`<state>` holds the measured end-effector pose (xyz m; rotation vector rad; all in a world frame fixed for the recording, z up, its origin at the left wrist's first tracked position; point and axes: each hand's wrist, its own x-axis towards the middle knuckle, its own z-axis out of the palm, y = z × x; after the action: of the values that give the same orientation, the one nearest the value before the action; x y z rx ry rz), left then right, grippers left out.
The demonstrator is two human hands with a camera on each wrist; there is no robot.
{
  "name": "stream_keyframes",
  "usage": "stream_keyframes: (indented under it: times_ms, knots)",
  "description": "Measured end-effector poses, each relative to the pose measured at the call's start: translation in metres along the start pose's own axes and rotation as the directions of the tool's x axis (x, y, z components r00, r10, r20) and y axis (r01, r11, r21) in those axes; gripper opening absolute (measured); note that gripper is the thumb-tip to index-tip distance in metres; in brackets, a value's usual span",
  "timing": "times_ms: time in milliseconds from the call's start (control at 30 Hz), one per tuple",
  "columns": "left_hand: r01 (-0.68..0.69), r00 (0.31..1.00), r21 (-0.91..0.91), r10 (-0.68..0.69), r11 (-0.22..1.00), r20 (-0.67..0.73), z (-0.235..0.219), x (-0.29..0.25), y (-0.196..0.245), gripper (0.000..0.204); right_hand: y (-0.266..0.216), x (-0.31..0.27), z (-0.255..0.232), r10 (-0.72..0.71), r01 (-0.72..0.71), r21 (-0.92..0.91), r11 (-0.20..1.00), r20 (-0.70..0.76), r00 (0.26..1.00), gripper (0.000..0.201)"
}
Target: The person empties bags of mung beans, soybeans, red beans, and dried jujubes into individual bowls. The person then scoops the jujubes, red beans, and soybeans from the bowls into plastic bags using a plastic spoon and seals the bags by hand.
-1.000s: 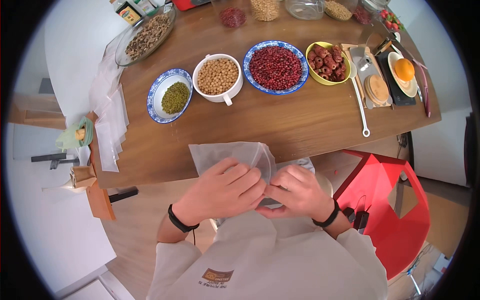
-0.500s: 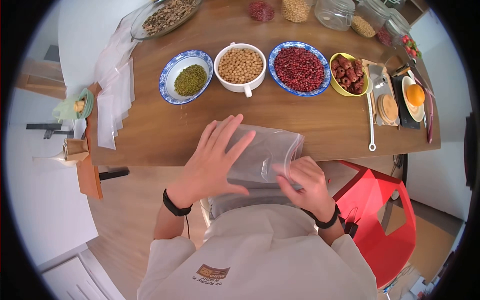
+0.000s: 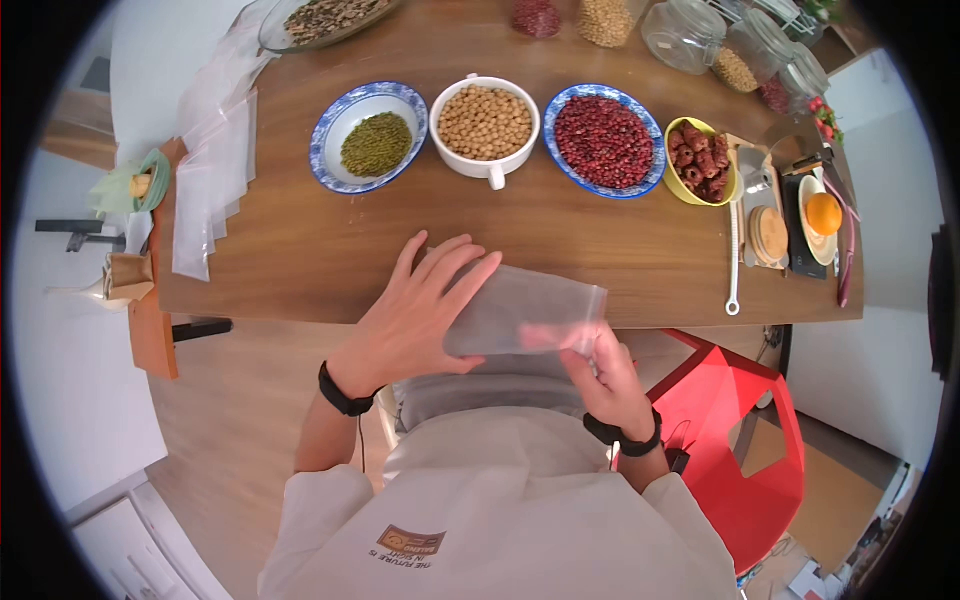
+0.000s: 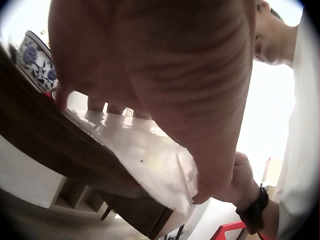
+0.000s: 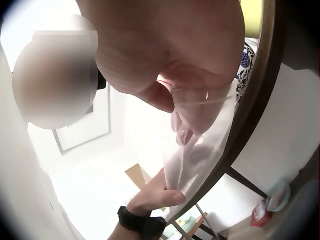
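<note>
A clear zip bag (image 3: 500,310) lies between my two hands, close over the table's front edge. My left hand (image 3: 415,300) spreads across the bag's left end, its fingers straight along the far side and its thumb at the near side. At the mouth end, fingers of my right hand (image 3: 605,360) reach inside the bag and show through the plastic. The right thumb stays outside. In the right wrist view the bag's rim crosses the fingers of the right hand (image 5: 200,110), with the left thumb on the plastic lower down.
Beyond the bag stand a bowl of green beans (image 3: 345,105), a white pot of chickpeas (image 3: 440,140), a bowl of red beans (image 3: 557,165) and a yellow bowl of dark red pieces (image 3: 690,198). More bags (image 3: 205,195) lie left; a red chair (image 3: 740,470) stands right.
At first both hands were together at the bag's mouth. The left hand has moved away left and spread over the bag, while the right fingers have gone deeper inside.
</note>
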<state>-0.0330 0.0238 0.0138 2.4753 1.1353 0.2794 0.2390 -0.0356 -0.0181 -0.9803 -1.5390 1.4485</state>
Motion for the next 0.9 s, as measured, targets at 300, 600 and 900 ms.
stream_keyframes:
  times_ms: [300,600,900]
  knots:
    - [-0.007,0.999,0.005,0.007,1.000,-0.034,-0.005,0.002,-0.003,0.112,-0.012,0.004,-0.018,-0.007,0.007,0.025,1.000,0.011,1.000,0.038]
    - [0.032,0.997,-0.036,-0.034,0.999,-0.075,-0.016,-0.005,-0.012,0.108,-0.017,0.014,-0.062,-0.185,0.003,-0.467,0.884,-0.344,0.920,0.034]
    - [0.100,0.991,0.016,-0.098,0.995,-0.092,-0.026,-0.016,-0.024,0.111,-0.010,0.042,-0.140,-0.169,-0.293,-0.686,0.666,-0.522,0.836,0.054]
